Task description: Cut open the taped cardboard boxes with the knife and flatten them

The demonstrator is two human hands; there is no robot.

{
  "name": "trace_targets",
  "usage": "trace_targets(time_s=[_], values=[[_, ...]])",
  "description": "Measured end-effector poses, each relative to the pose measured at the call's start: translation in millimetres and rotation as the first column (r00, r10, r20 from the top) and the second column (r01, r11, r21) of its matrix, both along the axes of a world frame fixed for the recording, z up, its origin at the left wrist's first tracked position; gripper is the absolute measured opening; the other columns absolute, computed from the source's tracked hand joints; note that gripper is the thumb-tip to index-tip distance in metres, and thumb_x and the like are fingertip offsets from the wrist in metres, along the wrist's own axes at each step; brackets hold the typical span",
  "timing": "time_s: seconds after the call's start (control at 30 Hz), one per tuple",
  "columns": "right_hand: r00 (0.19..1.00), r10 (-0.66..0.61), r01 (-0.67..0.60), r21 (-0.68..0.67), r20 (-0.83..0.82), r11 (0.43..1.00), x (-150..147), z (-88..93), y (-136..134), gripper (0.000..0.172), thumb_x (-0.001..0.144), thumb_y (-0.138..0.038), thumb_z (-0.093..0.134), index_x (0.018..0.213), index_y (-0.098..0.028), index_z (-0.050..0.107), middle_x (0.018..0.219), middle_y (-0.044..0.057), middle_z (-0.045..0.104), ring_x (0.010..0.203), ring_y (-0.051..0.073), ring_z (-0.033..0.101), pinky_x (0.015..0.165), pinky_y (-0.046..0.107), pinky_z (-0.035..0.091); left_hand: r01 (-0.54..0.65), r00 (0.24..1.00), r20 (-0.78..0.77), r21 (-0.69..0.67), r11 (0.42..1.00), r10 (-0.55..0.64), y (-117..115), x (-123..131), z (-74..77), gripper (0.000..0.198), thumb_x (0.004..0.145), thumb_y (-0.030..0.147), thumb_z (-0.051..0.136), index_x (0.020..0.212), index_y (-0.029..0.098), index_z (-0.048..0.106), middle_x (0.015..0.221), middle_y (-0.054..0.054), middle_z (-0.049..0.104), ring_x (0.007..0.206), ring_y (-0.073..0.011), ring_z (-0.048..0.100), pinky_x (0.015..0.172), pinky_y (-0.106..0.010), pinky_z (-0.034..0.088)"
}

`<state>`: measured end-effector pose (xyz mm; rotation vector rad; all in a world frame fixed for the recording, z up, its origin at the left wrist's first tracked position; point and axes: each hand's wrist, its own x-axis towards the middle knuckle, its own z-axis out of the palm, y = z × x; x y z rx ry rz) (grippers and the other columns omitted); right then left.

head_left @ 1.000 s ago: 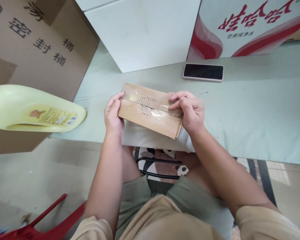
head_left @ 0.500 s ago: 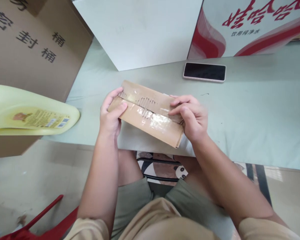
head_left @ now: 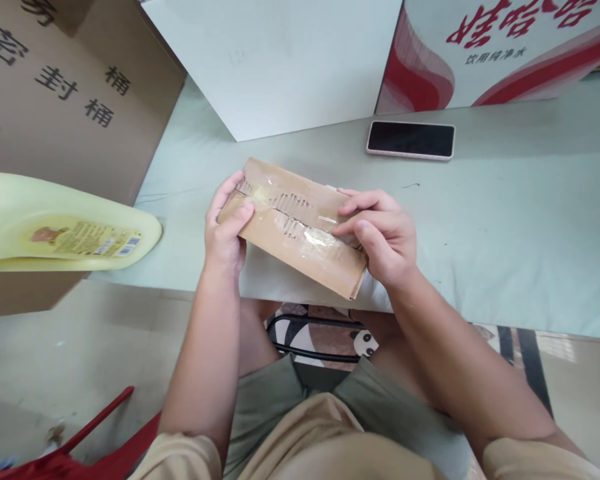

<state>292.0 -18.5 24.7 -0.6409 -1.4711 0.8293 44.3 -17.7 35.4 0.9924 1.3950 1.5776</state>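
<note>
A small flat brown cardboard box (head_left: 300, 257) with clear tape along its torn centre seam sits at the near edge of the pale green table (head_left: 505, 220). My left hand (head_left: 225, 230) grips its left end, thumb on top. My right hand (head_left: 385, 237) holds the right end, with the fingertips pressing on the taped seam. A white sheet (head_left: 280, 277) lies under the box.
A black phone (head_left: 411, 139) lies face up behind the box. A white box (head_left: 280, 60) and a red-and-white carton (head_left: 490, 53) stand at the back. A large brown carton (head_left: 65, 100) is at the left, with a yellow plastic jug (head_left: 65, 230) lying in front of it. Red plastic (head_left: 95, 440) shows at the floor.
The left end of the box has tilted a little and my left thumb has shifted onto its top. My right fingers have slid slightly along the taped seam.
</note>
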Motion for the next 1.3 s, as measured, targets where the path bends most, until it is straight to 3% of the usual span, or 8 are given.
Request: trace_targets(time_s=[0.27,0.5,0.77,0.97,1.17,1.23,1.3], values=[[0.999,-0.028,0.028,-0.023,-0.025,0.999,0.1,1.8,-1.1,0.042,0.104,-0.042,0.058,0.073,-0.026,0.081,0.091,0.005,0.069,0.091,0.019,0.07,0.112,0.05,0.059,0.037,0.999,0.019,0.061,0.997,-0.039,3.6,-1.2,-3.6,0.07,0.051,0.048,0.101,0.113,0.024,0.079,0.121,-0.007,0.076,0.113,-0.0297,0.07,0.101,-0.042,0.056],[0.999,-0.04,0.04,-0.03,-0.023,0.999,3.0,-1.2,0.0,0.042,0.103,-0.043,0.058,0.073,-0.025,0.081,0.092,0.004,0.071,0.092,0.018,0.073,0.112,0.048,0.059,0.044,0.999,-0.009,0.058,0.997,-0.043,2.7,0.0,-4.7,0.057,0.058,0.05,0.096,0.109,0.031,0.079,0.12,-0.003,0.077,0.116,-0.0301,0.07,0.1,-0.04,0.06],[1.0,-0.009,0.009,0.018,0.001,1.0,3.8,0.5,-2.2,0.04,0.104,-0.039,0.058,0.074,-0.026,0.081,0.092,0.004,0.069,0.095,0.018,0.072,0.113,0.047,0.058,0.015,1.0,-0.012,0.085,0.996,-0.014,9.7,1.4,-8.6,0.065,0.056,0.053,0.098,0.113,0.027,0.078,0.116,0.0,0.078,0.112,-0.0277,0.072,0.103,-0.042,0.059],[0.993,-0.015,0.003,0.105,0.114,0.994,11.8,-1.4,-2.7,0.032,0.102,-0.04,0.059,0.086,-0.028,0.084,0.106,0.006,0.062,0.108,0.022,0.066,0.114,0.05,0.054,0.02,0.999,-0.045,0.084,0.996,-0.016,9.6,-1.4,-12.0,0.067,0.057,0.055,0.097,0.116,0.029,0.078,0.126,-0.004,0.076,0.123,-0.0327,0.069,0.111,-0.046,0.056],[0.969,-0.076,0.043,0.142,0.237,0.989,18.6,-3.4,-4.5,0.034,0.101,-0.041,0.058,0.084,-0.027,0.083,0.117,0.008,0.057,0.113,0.025,0.061,0.107,0.051,0.053,0.044,0.995,-0.09,0.077,0.996,-0.037,9.6,-5.0,-15.6,0.075,0.059,0.061,0.095,0.123,0.028,0.074,0.129,-0.006,0.074,0.126,-0.0347,0.068,0.114,-0.05,0.054],[0.967,-0.088,0.055,0.142,0.24,0.988,19.2,-3.9,-4.3,0.035,0.102,-0.042,0.057,0.086,-0.027,0.084,0.116,0.008,0.057,0.113,0.025,0.061,0.104,0.051,0.053,-0.006,0.985,-0.174,0.107,0.994,0.025,3.5,-4.0,-11.7,0.083,0.065,0.064,0.092,0.133,0.025,0.067,0.137,-0.009,0.07,0.133,-0.035,0.064,0.119,-0.052,0.05],[0.964,-0.096,0.064,0.136,0.248,0.989,19.8,-4.7,-3.7,0.038,0.102,-0.045,0.055,0.088,-0.028,0.085,0.115,0.008,0.057,0.113,0.025,0.061,0.103,0.051,0.053,-0.096,0.923,-0.349,0.202,0.975,0.163,-7.0,-0.2,-3.6,0.082,0.075,0.066,0.086,0.141,0.023,0.06,0.147,-0.009,0.064,0.142,-0.0334,0.056,0.126,-0.054,0.041]])
